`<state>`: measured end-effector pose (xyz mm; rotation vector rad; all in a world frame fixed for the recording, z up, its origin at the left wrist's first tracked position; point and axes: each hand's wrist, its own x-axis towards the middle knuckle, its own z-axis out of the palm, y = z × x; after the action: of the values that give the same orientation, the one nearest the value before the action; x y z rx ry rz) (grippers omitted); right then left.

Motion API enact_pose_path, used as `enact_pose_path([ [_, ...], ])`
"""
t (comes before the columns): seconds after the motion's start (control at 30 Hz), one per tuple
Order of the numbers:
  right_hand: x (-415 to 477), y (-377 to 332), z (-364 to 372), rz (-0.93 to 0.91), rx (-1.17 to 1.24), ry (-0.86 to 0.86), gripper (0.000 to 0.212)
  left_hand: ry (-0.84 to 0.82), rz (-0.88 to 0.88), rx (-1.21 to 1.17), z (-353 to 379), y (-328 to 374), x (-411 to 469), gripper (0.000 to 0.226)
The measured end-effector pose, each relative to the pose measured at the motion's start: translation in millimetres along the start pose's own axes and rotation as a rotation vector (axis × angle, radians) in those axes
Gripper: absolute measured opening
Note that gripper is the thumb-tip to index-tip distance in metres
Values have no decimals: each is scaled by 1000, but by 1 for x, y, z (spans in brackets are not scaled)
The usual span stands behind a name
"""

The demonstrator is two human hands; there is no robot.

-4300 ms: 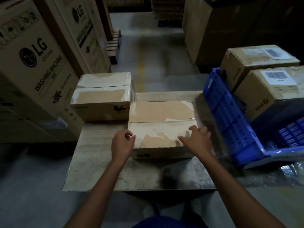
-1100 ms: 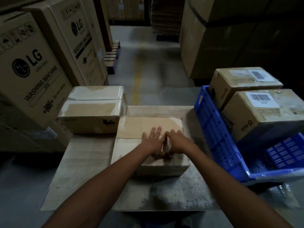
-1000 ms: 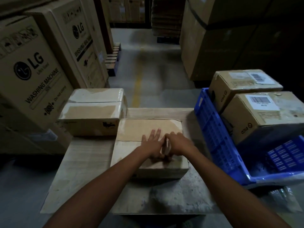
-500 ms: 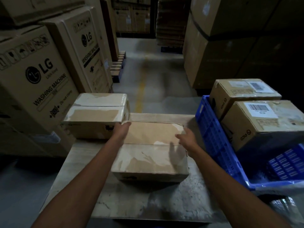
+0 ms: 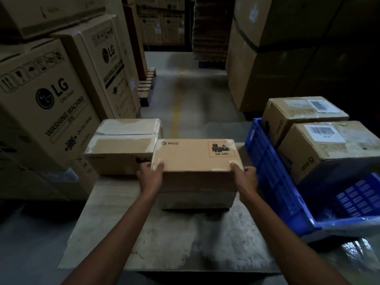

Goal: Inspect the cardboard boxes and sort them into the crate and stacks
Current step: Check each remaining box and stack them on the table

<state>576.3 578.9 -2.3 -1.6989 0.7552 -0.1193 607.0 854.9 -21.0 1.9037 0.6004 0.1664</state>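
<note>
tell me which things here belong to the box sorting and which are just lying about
Job: PICO box, gripped by left hand and right hand; taped box beside it; blue crate holding far labelled box and near labelled box; table.
Lying about: LG washing machine cartons; pallets behind them; large cartons, right.

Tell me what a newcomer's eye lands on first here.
The PICO box at the centre of the table draws the eye, gripped at its ends by the left hand and right hand, its red UN 3481 label showing. To the right, a blue crate holds two barcoded boxes; tall LG washing machine cartons stand left.
</note>
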Motion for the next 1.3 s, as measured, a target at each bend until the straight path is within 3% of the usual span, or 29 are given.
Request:
enact_pose_path([
  [0.17,-13,19,-3,5,36,-57,37,-44,84,38,-4,-17,-10,61],
  [0.3,-19,7,0,-20,78,-77,31,-100,136,44,-5,-7,-2,57],
  [0.47,-25,-37,-6,-217,-51,35,27,-161,124,-17,1,1,-13,55],
  [0.63,-22,-78,-12,-453,-204,41,32,-292,-44,-170,8,-18,-26,42],
  [0.7,-24,-86,-10,-519,-259,-8,37,-256,-56,-104,0,-7,-14,31],
  [0.83,-42,-83,-2,-619,-284,-114,39,-124,121,-167,-33,57,7,23],
  [0.9,-55,-82,2,-651,-222,-155,33,-169,116,-236,-48,92,12,31],
  [0.97,-66,-78,9,-626,-39,-167,17,-353,2,-345,-59,117,12,43],
  [1.07,-80,-72,22,-436,234,-129,31,-560,-91,-327,-65,125,-3,45],
  [1.13,-90,-68,29,-316,295,-161,24,-693,-114,-340,-65,122,-20,41],
  [1.23,-100,-60,31,-327,331,-160,13,-727,-84,-456,-65,113,-43,20],
  [1.3,-104,-54,28,-382,323,-148,16,-682,-15,-477,-64,100,-53,42],
])
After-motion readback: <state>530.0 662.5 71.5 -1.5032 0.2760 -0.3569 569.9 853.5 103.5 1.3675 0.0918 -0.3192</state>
